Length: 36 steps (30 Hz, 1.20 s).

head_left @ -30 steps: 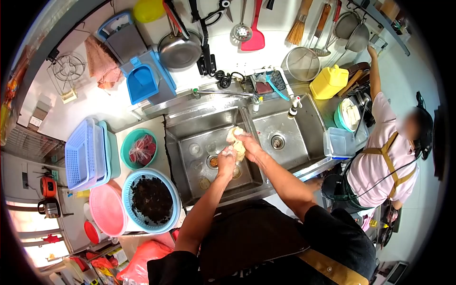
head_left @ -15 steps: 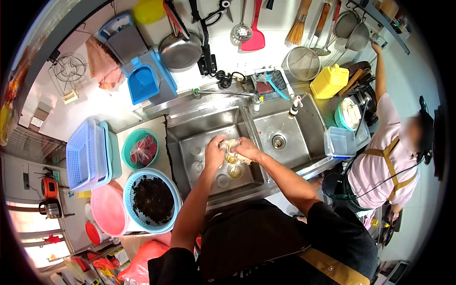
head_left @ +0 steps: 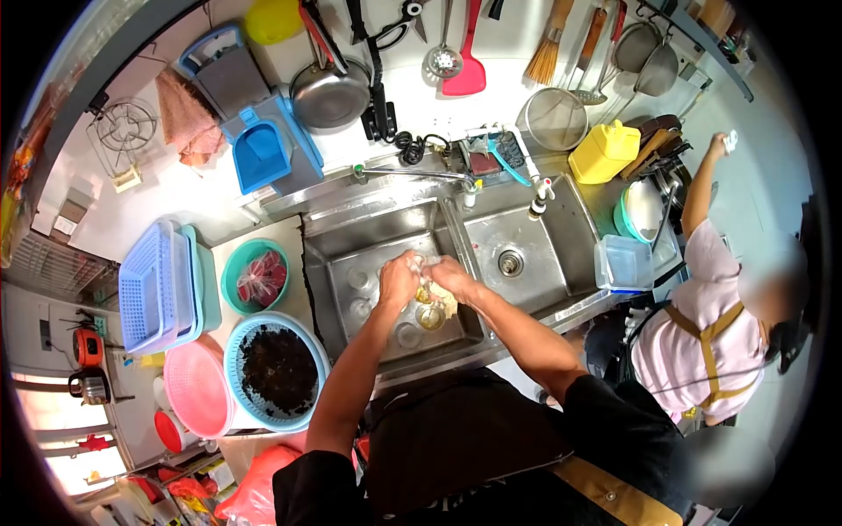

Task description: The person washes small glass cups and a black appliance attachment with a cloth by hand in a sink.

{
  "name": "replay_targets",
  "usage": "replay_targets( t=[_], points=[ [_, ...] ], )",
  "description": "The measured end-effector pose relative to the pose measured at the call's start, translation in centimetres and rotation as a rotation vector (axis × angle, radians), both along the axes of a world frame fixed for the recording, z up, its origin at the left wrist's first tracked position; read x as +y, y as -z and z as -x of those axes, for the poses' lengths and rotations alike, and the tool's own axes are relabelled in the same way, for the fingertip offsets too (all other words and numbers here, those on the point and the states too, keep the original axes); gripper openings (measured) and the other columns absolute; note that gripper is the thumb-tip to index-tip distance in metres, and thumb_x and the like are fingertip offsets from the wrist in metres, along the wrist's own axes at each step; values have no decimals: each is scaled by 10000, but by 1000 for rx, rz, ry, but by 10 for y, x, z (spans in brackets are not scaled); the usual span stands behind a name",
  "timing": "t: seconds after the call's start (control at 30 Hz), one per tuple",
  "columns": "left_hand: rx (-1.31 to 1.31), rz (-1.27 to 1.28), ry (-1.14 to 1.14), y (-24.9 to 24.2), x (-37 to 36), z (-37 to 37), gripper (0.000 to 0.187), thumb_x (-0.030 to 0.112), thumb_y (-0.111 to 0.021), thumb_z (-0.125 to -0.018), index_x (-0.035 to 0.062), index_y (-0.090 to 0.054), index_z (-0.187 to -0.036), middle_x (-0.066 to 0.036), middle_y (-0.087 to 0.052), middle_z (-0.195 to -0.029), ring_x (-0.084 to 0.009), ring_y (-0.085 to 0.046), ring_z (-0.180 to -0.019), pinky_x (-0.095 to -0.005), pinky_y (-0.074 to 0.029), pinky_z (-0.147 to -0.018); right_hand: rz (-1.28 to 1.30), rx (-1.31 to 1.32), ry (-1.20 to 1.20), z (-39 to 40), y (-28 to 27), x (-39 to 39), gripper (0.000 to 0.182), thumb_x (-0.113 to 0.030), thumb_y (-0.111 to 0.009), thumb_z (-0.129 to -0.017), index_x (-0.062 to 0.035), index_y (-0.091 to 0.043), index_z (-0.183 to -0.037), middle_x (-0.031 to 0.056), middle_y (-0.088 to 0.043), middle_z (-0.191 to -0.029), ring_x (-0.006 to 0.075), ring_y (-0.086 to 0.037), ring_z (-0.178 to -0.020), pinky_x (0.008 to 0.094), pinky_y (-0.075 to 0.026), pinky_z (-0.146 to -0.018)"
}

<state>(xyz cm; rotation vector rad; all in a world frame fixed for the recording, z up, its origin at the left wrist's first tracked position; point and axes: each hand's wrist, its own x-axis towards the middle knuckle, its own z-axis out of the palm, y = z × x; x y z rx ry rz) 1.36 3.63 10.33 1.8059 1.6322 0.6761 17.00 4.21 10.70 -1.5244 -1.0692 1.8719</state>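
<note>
My left hand [head_left: 401, 279] and my right hand [head_left: 450, 275] are close together over the left sink basin [head_left: 338, 250], fingers curled inward. A crumpled, pale yellowish cloth [head_left: 446, 303] hangs from under my right hand's fingers. Between the hands is something whitish and wet-looking; whether my left hand grips the cloth or another item is hidden. Just below them a round glass [head_left: 430, 316] with a yellowish tint stands on the basin floor. More clear glasses [head_left: 409, 335] are around my left hand and forearm, to the left and below.
The right basin [head_left: 535, 250] has a drain and a tap [head_left: 538, 203]. A blue basin [head_left: 281, 373] of dark, wet stuff and a green bowl [head_left: 255, 276] with a plastic bag are on the left. A co-worker [head_left: 706, 324] in pink stands at right, arm raised with something white.
My hands have drawn slightly closer, and the cloth hangs lower and more bunched. The co-worker's raised hand has moved away from the wall hooks, down and to the right.
</note>
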Motion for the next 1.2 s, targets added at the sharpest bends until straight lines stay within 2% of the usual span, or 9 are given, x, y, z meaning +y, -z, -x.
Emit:
replay_targets(
  t=[0.1, 0.33, 0.47, 0.67, 0.8, 0.9, 1.0, 1.13, 1.2],
  points=[
    [-6, -27, -55, 38, 10, 11, 226, 40, -563, -796, 90, -673, -986, -244, -654, -868, -463, -618, -856, -514, -495, -734, 158, 105, 72, 1, -2, -31, 166, -77, -615, -812, 81, -613, -863, 161, -619, -749, 246, -592, -488, 379, -468, -372],
    [-47, 10, -4, 27, -7, 1, 252, 71, -585, -818, 72, -691, -1047, -244, -668, -917, -445, -631, -897, -471, -507, -802, -65, -58, 49, -4, 26, -28, 158, -66, -618, -803, 85, -634, -848, 126, -621, -690, 227, -640, -604, 360, -516, -487],
    [-65, -16, 46, 20, -10, -6, 241, 82, -583, -823, 67, -687, -1039, -251, -666, -893, -452, -632, -872, -511, -500, -800, 1, -40, 48, -9, 12, -12, 537, -125, -667, -792, 161, -448, -1190, 235, -626, -1017, 252, -681, -811, 359, -573, -622],
    [-71, -3, -81, 69, 2, 7, 209, 119, -596, -851, 65, -693, -1028, -213, -688, -929, -427, -645, -899, -498, -507, -814, 29, -73, 60, -3, 34, -45, 262, -171, -666, -775, 57, -685, -903, 138, -679, -802, 207, -640, -719, 342, -507, -653],
    [-29, 58, -114, 62, -4, 7, 197, 119, -581, -877, 43, -688, -1024, -223, -686, -966, -409, -657, -904, -460, -518, -830, 28, -268, 45, 2, 14, -58, 340, -229, -677, -776, 68, -678, -941, 148, -689, -810, 223, -652, -714, 346, -520, -665],
    [-542, 345, -373, 79, -6, -3, 196, 86, -560, -893, -15, -674, -1017, -144, -709, -919, -305, -706, -860, -392, -545, -736, -15, -355, 50, -3, 47, -55, 347, -224, -674, -793, 68, -674, -981, 175, -693, -858, 232, -671, -772, 357, -525, -687],
    [-922, 674, -435, 93, -17, -12, 199, 62, -540, -908, -30, -636, -1056, -97, -682, -877, -239, -699, -788, -342, -546, -644, 47, -46, -3, -4, 28, -52, 373, -198, -688, -821, 102, -635, -1036, 160, -685, -881, 197, -664, -744, 325, -529, -636],
    [-1136, 680, -536, 90, -19, -15, 166, 76, -511, -939, -6, -606, -1047, -74, -638, -766, -191, -595, -559, -307, -483, -483, -234, -309, -380, -16, 43, -53, 459, -374, -579, -912, -23, -614, -1205, 209, -652, -1158, 341, -624, -1076, 392, -485, -907],
    [-1060, 636, -531, 103, -19, -4, 90, 152, -558, -938, 113, -596, -1011, -26, -634, -749, -122, -524, -509, -261, -366, -409, -493, -388, -517, -33, 84, -49, 494, -456, -516, -950, -80, -586, -1263, 192, -618, -1242, 371, -573, -1153, 406, -449, -983]
  ],
)
